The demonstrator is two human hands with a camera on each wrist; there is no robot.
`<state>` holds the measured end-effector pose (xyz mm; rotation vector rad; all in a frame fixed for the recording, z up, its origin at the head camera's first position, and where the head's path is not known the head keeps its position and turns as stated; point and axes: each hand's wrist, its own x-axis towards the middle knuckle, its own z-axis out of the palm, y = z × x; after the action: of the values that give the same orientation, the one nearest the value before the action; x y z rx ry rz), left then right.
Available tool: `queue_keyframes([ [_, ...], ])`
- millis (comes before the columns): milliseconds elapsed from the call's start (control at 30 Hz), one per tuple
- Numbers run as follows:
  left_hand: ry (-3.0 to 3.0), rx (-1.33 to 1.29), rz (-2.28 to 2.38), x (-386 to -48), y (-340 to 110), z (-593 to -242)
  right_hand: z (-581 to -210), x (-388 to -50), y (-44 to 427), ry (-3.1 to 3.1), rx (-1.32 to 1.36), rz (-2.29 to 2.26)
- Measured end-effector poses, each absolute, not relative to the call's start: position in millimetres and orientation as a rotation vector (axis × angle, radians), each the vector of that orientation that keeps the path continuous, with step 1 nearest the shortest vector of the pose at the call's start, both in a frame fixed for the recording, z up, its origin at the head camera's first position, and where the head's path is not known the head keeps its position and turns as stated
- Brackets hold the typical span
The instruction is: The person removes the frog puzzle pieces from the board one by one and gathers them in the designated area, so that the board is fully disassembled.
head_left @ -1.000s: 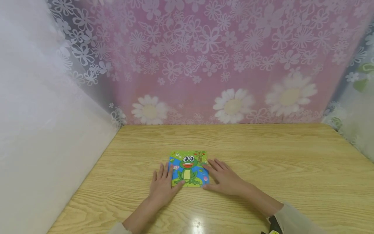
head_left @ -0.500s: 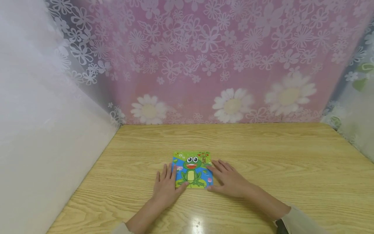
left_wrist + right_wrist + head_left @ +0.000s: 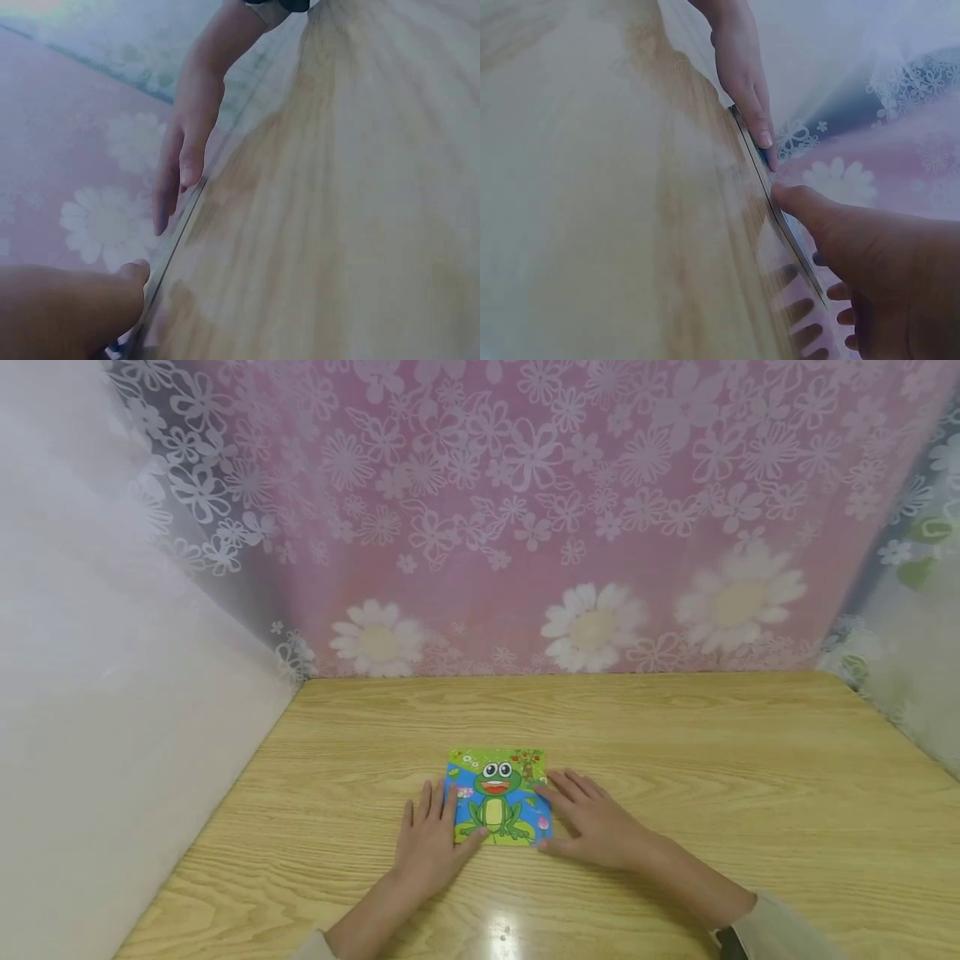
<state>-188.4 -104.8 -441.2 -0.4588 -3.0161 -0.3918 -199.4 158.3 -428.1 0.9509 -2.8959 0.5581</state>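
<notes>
A square board (image 3: 495, 814) with a cartoon frog picture lies flat on the wooden table in the head view. My left hand (image 3: 431, 843) rests along its left edge, fingers extended, with the thumb at the front edge. On the other side, my right hand (image 3: 607, 831) touches the right edge with its fingers, and its thumb reaches the front right corner. Both wrist views show the board edge-on, as a thin dark-edged strip between the two hands. Little of the picture shows from there.
Wood-grain tabletop (image 3: 675, 743) surrounds the board on all sides. A pink flowered curtain (image 3: 480, 527) hangs along the table's back edge. Pale sheeting (image 3: 135, 718) closes off the left side, and a similar flowered sheet (image 3: 915, 635) stands at the right.
The frog board has slid a little to the right, with both hands moving along at its edges. The camera view has shifted slightly too.
</notes>
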Motion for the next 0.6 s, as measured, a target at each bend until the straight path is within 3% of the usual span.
queue_keyframes([
  [367,-3.026,-0.848,-0.522,-224,-138,-419,-407,-219,131,-2.834,1.019,0.661],
  [600,-3.067,-0.914,-0.542,-232,-145,-413,-399,-243,97,-2.87,0.953,0.857],
])
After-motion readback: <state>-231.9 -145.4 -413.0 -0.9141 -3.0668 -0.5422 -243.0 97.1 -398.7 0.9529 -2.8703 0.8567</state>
